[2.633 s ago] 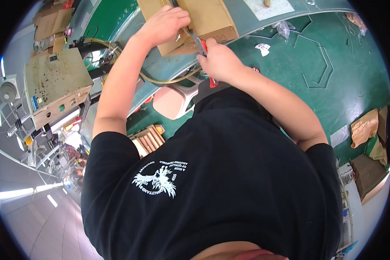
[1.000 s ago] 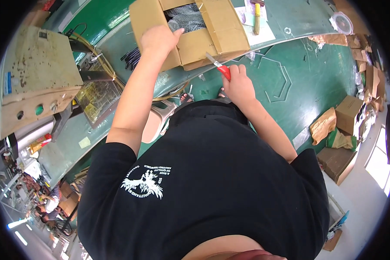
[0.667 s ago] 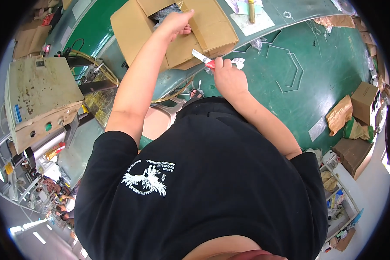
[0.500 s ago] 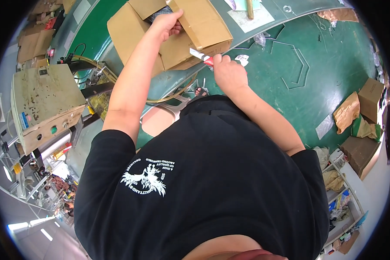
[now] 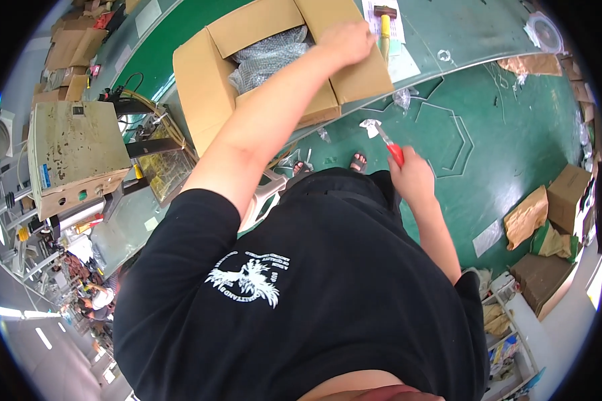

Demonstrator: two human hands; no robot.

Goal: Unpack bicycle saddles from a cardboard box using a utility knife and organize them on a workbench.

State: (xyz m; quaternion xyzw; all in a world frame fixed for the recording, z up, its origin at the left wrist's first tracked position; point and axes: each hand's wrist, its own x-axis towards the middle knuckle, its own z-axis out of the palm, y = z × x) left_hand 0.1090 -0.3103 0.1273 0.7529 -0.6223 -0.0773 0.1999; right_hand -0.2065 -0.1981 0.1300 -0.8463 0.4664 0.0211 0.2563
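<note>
An opened cardboard box (image 5: 197, 87) sits on the green bench with its flaps spread. Inside it lies something wrapped in clear bubble wrap (image 5: 267, 57); what is under the wrap cannot be made out. My left hand (image 5: 346, 44) reaches across the box and rests on the right-hand flap, its fingers open and slightly blurred. Low on the right, away from the box, my right hand (image 5: 413, 175) is closed around the red handle of a knife (image 5: 396, 154). The knife's blade points up and to the left, over the floor.
Beyond the right flap lies a hammer (image 5: 385, 25) with a yellow grip, on papers. A clear tape roll (image 5: 543, 32) is farther right on the bench (image 5: 475, 37). A worn control box (image 5: 80, 144) stands at left. Bent metal rods (image 5: 458, 144) lie on the floor, cartons (image 5: 568, 194) at right.
The top flaps have been opened outward, exposing the bubble wrap. My left hand has moved right with the right flap. My right hand has drawn the knife down and right, away from the box.
</note>
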